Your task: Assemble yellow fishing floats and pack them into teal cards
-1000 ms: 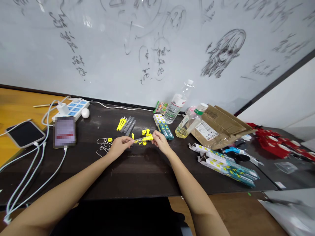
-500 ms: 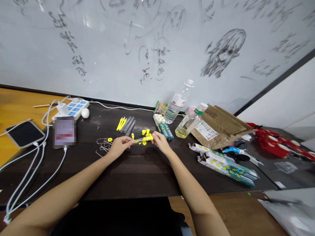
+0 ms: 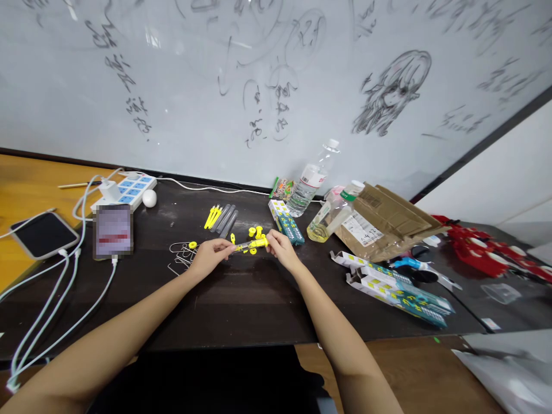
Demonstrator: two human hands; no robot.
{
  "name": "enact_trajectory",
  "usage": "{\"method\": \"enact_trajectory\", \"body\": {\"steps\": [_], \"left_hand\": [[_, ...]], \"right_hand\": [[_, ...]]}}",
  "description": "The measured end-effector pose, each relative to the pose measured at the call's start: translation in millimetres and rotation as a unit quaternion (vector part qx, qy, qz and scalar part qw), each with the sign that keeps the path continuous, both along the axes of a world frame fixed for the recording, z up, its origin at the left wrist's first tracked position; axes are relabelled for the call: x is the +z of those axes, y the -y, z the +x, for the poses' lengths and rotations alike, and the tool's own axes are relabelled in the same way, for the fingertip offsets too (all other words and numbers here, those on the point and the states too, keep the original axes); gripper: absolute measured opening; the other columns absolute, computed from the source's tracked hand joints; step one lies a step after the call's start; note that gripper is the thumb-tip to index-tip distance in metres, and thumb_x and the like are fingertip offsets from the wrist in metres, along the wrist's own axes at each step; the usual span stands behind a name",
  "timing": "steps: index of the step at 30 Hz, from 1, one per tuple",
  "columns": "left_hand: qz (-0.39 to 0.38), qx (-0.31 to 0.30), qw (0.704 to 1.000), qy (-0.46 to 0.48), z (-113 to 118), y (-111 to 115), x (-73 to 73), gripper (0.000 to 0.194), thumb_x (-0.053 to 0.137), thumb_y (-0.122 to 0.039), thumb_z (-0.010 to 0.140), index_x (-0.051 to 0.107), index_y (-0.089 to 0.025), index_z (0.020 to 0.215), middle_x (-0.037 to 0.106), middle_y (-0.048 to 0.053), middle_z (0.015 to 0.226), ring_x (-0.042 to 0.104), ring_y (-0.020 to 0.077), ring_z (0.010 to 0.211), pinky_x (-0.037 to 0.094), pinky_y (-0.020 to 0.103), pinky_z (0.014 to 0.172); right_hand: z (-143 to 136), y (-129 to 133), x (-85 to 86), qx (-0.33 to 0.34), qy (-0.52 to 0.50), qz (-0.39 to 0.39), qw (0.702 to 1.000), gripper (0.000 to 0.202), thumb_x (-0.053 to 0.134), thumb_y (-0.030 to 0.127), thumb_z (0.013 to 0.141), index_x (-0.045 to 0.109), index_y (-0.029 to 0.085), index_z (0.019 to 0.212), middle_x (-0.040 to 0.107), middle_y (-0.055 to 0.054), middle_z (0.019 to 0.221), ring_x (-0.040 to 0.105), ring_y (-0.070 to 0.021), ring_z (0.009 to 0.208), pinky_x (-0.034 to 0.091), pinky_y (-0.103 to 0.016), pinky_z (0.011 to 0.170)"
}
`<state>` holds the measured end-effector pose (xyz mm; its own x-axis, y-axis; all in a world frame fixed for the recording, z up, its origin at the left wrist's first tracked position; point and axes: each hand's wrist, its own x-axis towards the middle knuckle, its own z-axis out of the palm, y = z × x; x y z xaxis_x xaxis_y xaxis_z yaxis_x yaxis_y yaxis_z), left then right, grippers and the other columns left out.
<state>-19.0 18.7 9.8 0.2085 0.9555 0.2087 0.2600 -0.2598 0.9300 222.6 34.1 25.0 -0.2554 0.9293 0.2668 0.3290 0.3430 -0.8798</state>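
A clear tube with yellow parts (image 3: 242, 248) is stretched between my hands, low over the dark table. My left hand (image 3: 212, 256) pinches its clear left end. My right hand (image 3: 280, 249) is closed on the yellow piece at its right end. Small yellow parts (image 3: 252, 232) lie just behind the tube, some partly hidden by it. Farther back, yellow sticks (image 3: 213, 217) lie beside dark clear tubes (image 3: 227, 221). Bent metal wires (image 3: 180, 253) and a yellow ring (image 3: 192, 245) are to the left of my left hand.
A box (image 3: 286, 222), a water bottle (image 3: 307, 187) and a bottle with yellow liquid (image 3: 332, 218) stand or lie behind my right hand. Opened boxes (image 3: 394, 290), scissors (image 3: 420, 269) and a cardboard package (image 3: 383, 218) are at right. Cables, a power strip (image 3: 129, 194) and phones (image 3: 44, 234) occupy the left.
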Motion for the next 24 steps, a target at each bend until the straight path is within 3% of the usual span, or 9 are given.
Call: {"method": "enact_trajectory", "body": {"steps": [4, 8, 11, 18, 24], "left_hand": [[-0.003, -0.001, 1.000, 0.002, -0.2, -0.7, -0.9, 0.031, 0.063, -0.047, 0.076, 0.070, -0.017, 0.081, 0.063, -0.001, 0.059, 0.057, 0.0125, 0.056, 0.043, 0.023, 0.060], [-0.001, 0.004, 1.000, 0.007, -0.4, -0.4, 0.6, 0.031, 0.063, -0.046, 0.075, 0.070, -0.016, 0.082, 0.063, 0.000, 0.060, 0.058, 0.0130, 0.058, 0.044, 0.024, 0.062], [-0.001, 0.002, 1.000, 0.007, -0.2, -0.3, 0.3, 0.030, 0.063, -0.045, 0.076, 0.070, -0.016, 0.082, 0.063, 0.000, 0.060, 0.058, 0.0131, 0.057, 0.043, 0.023, 0.061], [0.002, -0.001, 1.000, 0.001, -0.3, -0.3, -0.8, 0.031, 0.063, -0.046, 0.076, 0.070, -0.016, 0.082, 0.064, 0.000, 0.061, 0.058, 0.0132, 0.057, 0.043, 0.024, 0.061], [-0.001, -0.003, 1.000, 0.011, -0.2, -0.3, 0.6, 0.030, 0.063, -0.045, 0.076, 0.069, -0.016, 0.081, 0.063, -0.001, 0.061, 0.058, 0.0126, 0.058, 0.043, 0.023, 0.062]], "right_hand": [[0.2, -0.1, 0.2, -0.016, 0.009, 0.007, 1.000, 0.043, 0.037, 0.052, 0.091, 0.043, 0.020, 0.063, 0.048, 0.002, 0.055, 0.039, -0.0091, 0.046, 0.029, -0.022, 0.044], [0.1, 2.0, 2.1, -0.001, -0.036, 0.005, 0.999, 0.030, 0.039, 0.047, 0.091, 0.044, 0.021, 0.076, 0.051, 0.004, 0.058, 0.039, -0.0086, 0.045, 0.030, -0.021, 0.044], [0.4, 2.1, 1.4, 0.008, -0.038, -0.001, 0.999, 0.024, 0.044, 0.040, 0.089, 0.042, 0.021, 0.075, 0.052, 0.005, 0.058, 0.039, -0.0082, 0.045, 0.030, -0.020, 0.044], [0.8, -0.5, -1.6, -0.011, 0.013, 0.012, 1.000, 0.040, 0.041, 0.049, 0.091, 0.041, 0.020, 0.064, 0.050, 0.002, 0.057, 0.039, -0.0084, 0.047, 0.029, -0.021, 0.044], [-0.4, 3.5, 2.4, 0.003, -0.036, 0.008, 0.999, 0.027, 0.040, 0.044, 0.092, 0.042, 0.021, 0.078, 0.051, 0.005, 0.058, 0.039, -0.0083, 0.046, 0.029, -0.021, 0.044]]}}
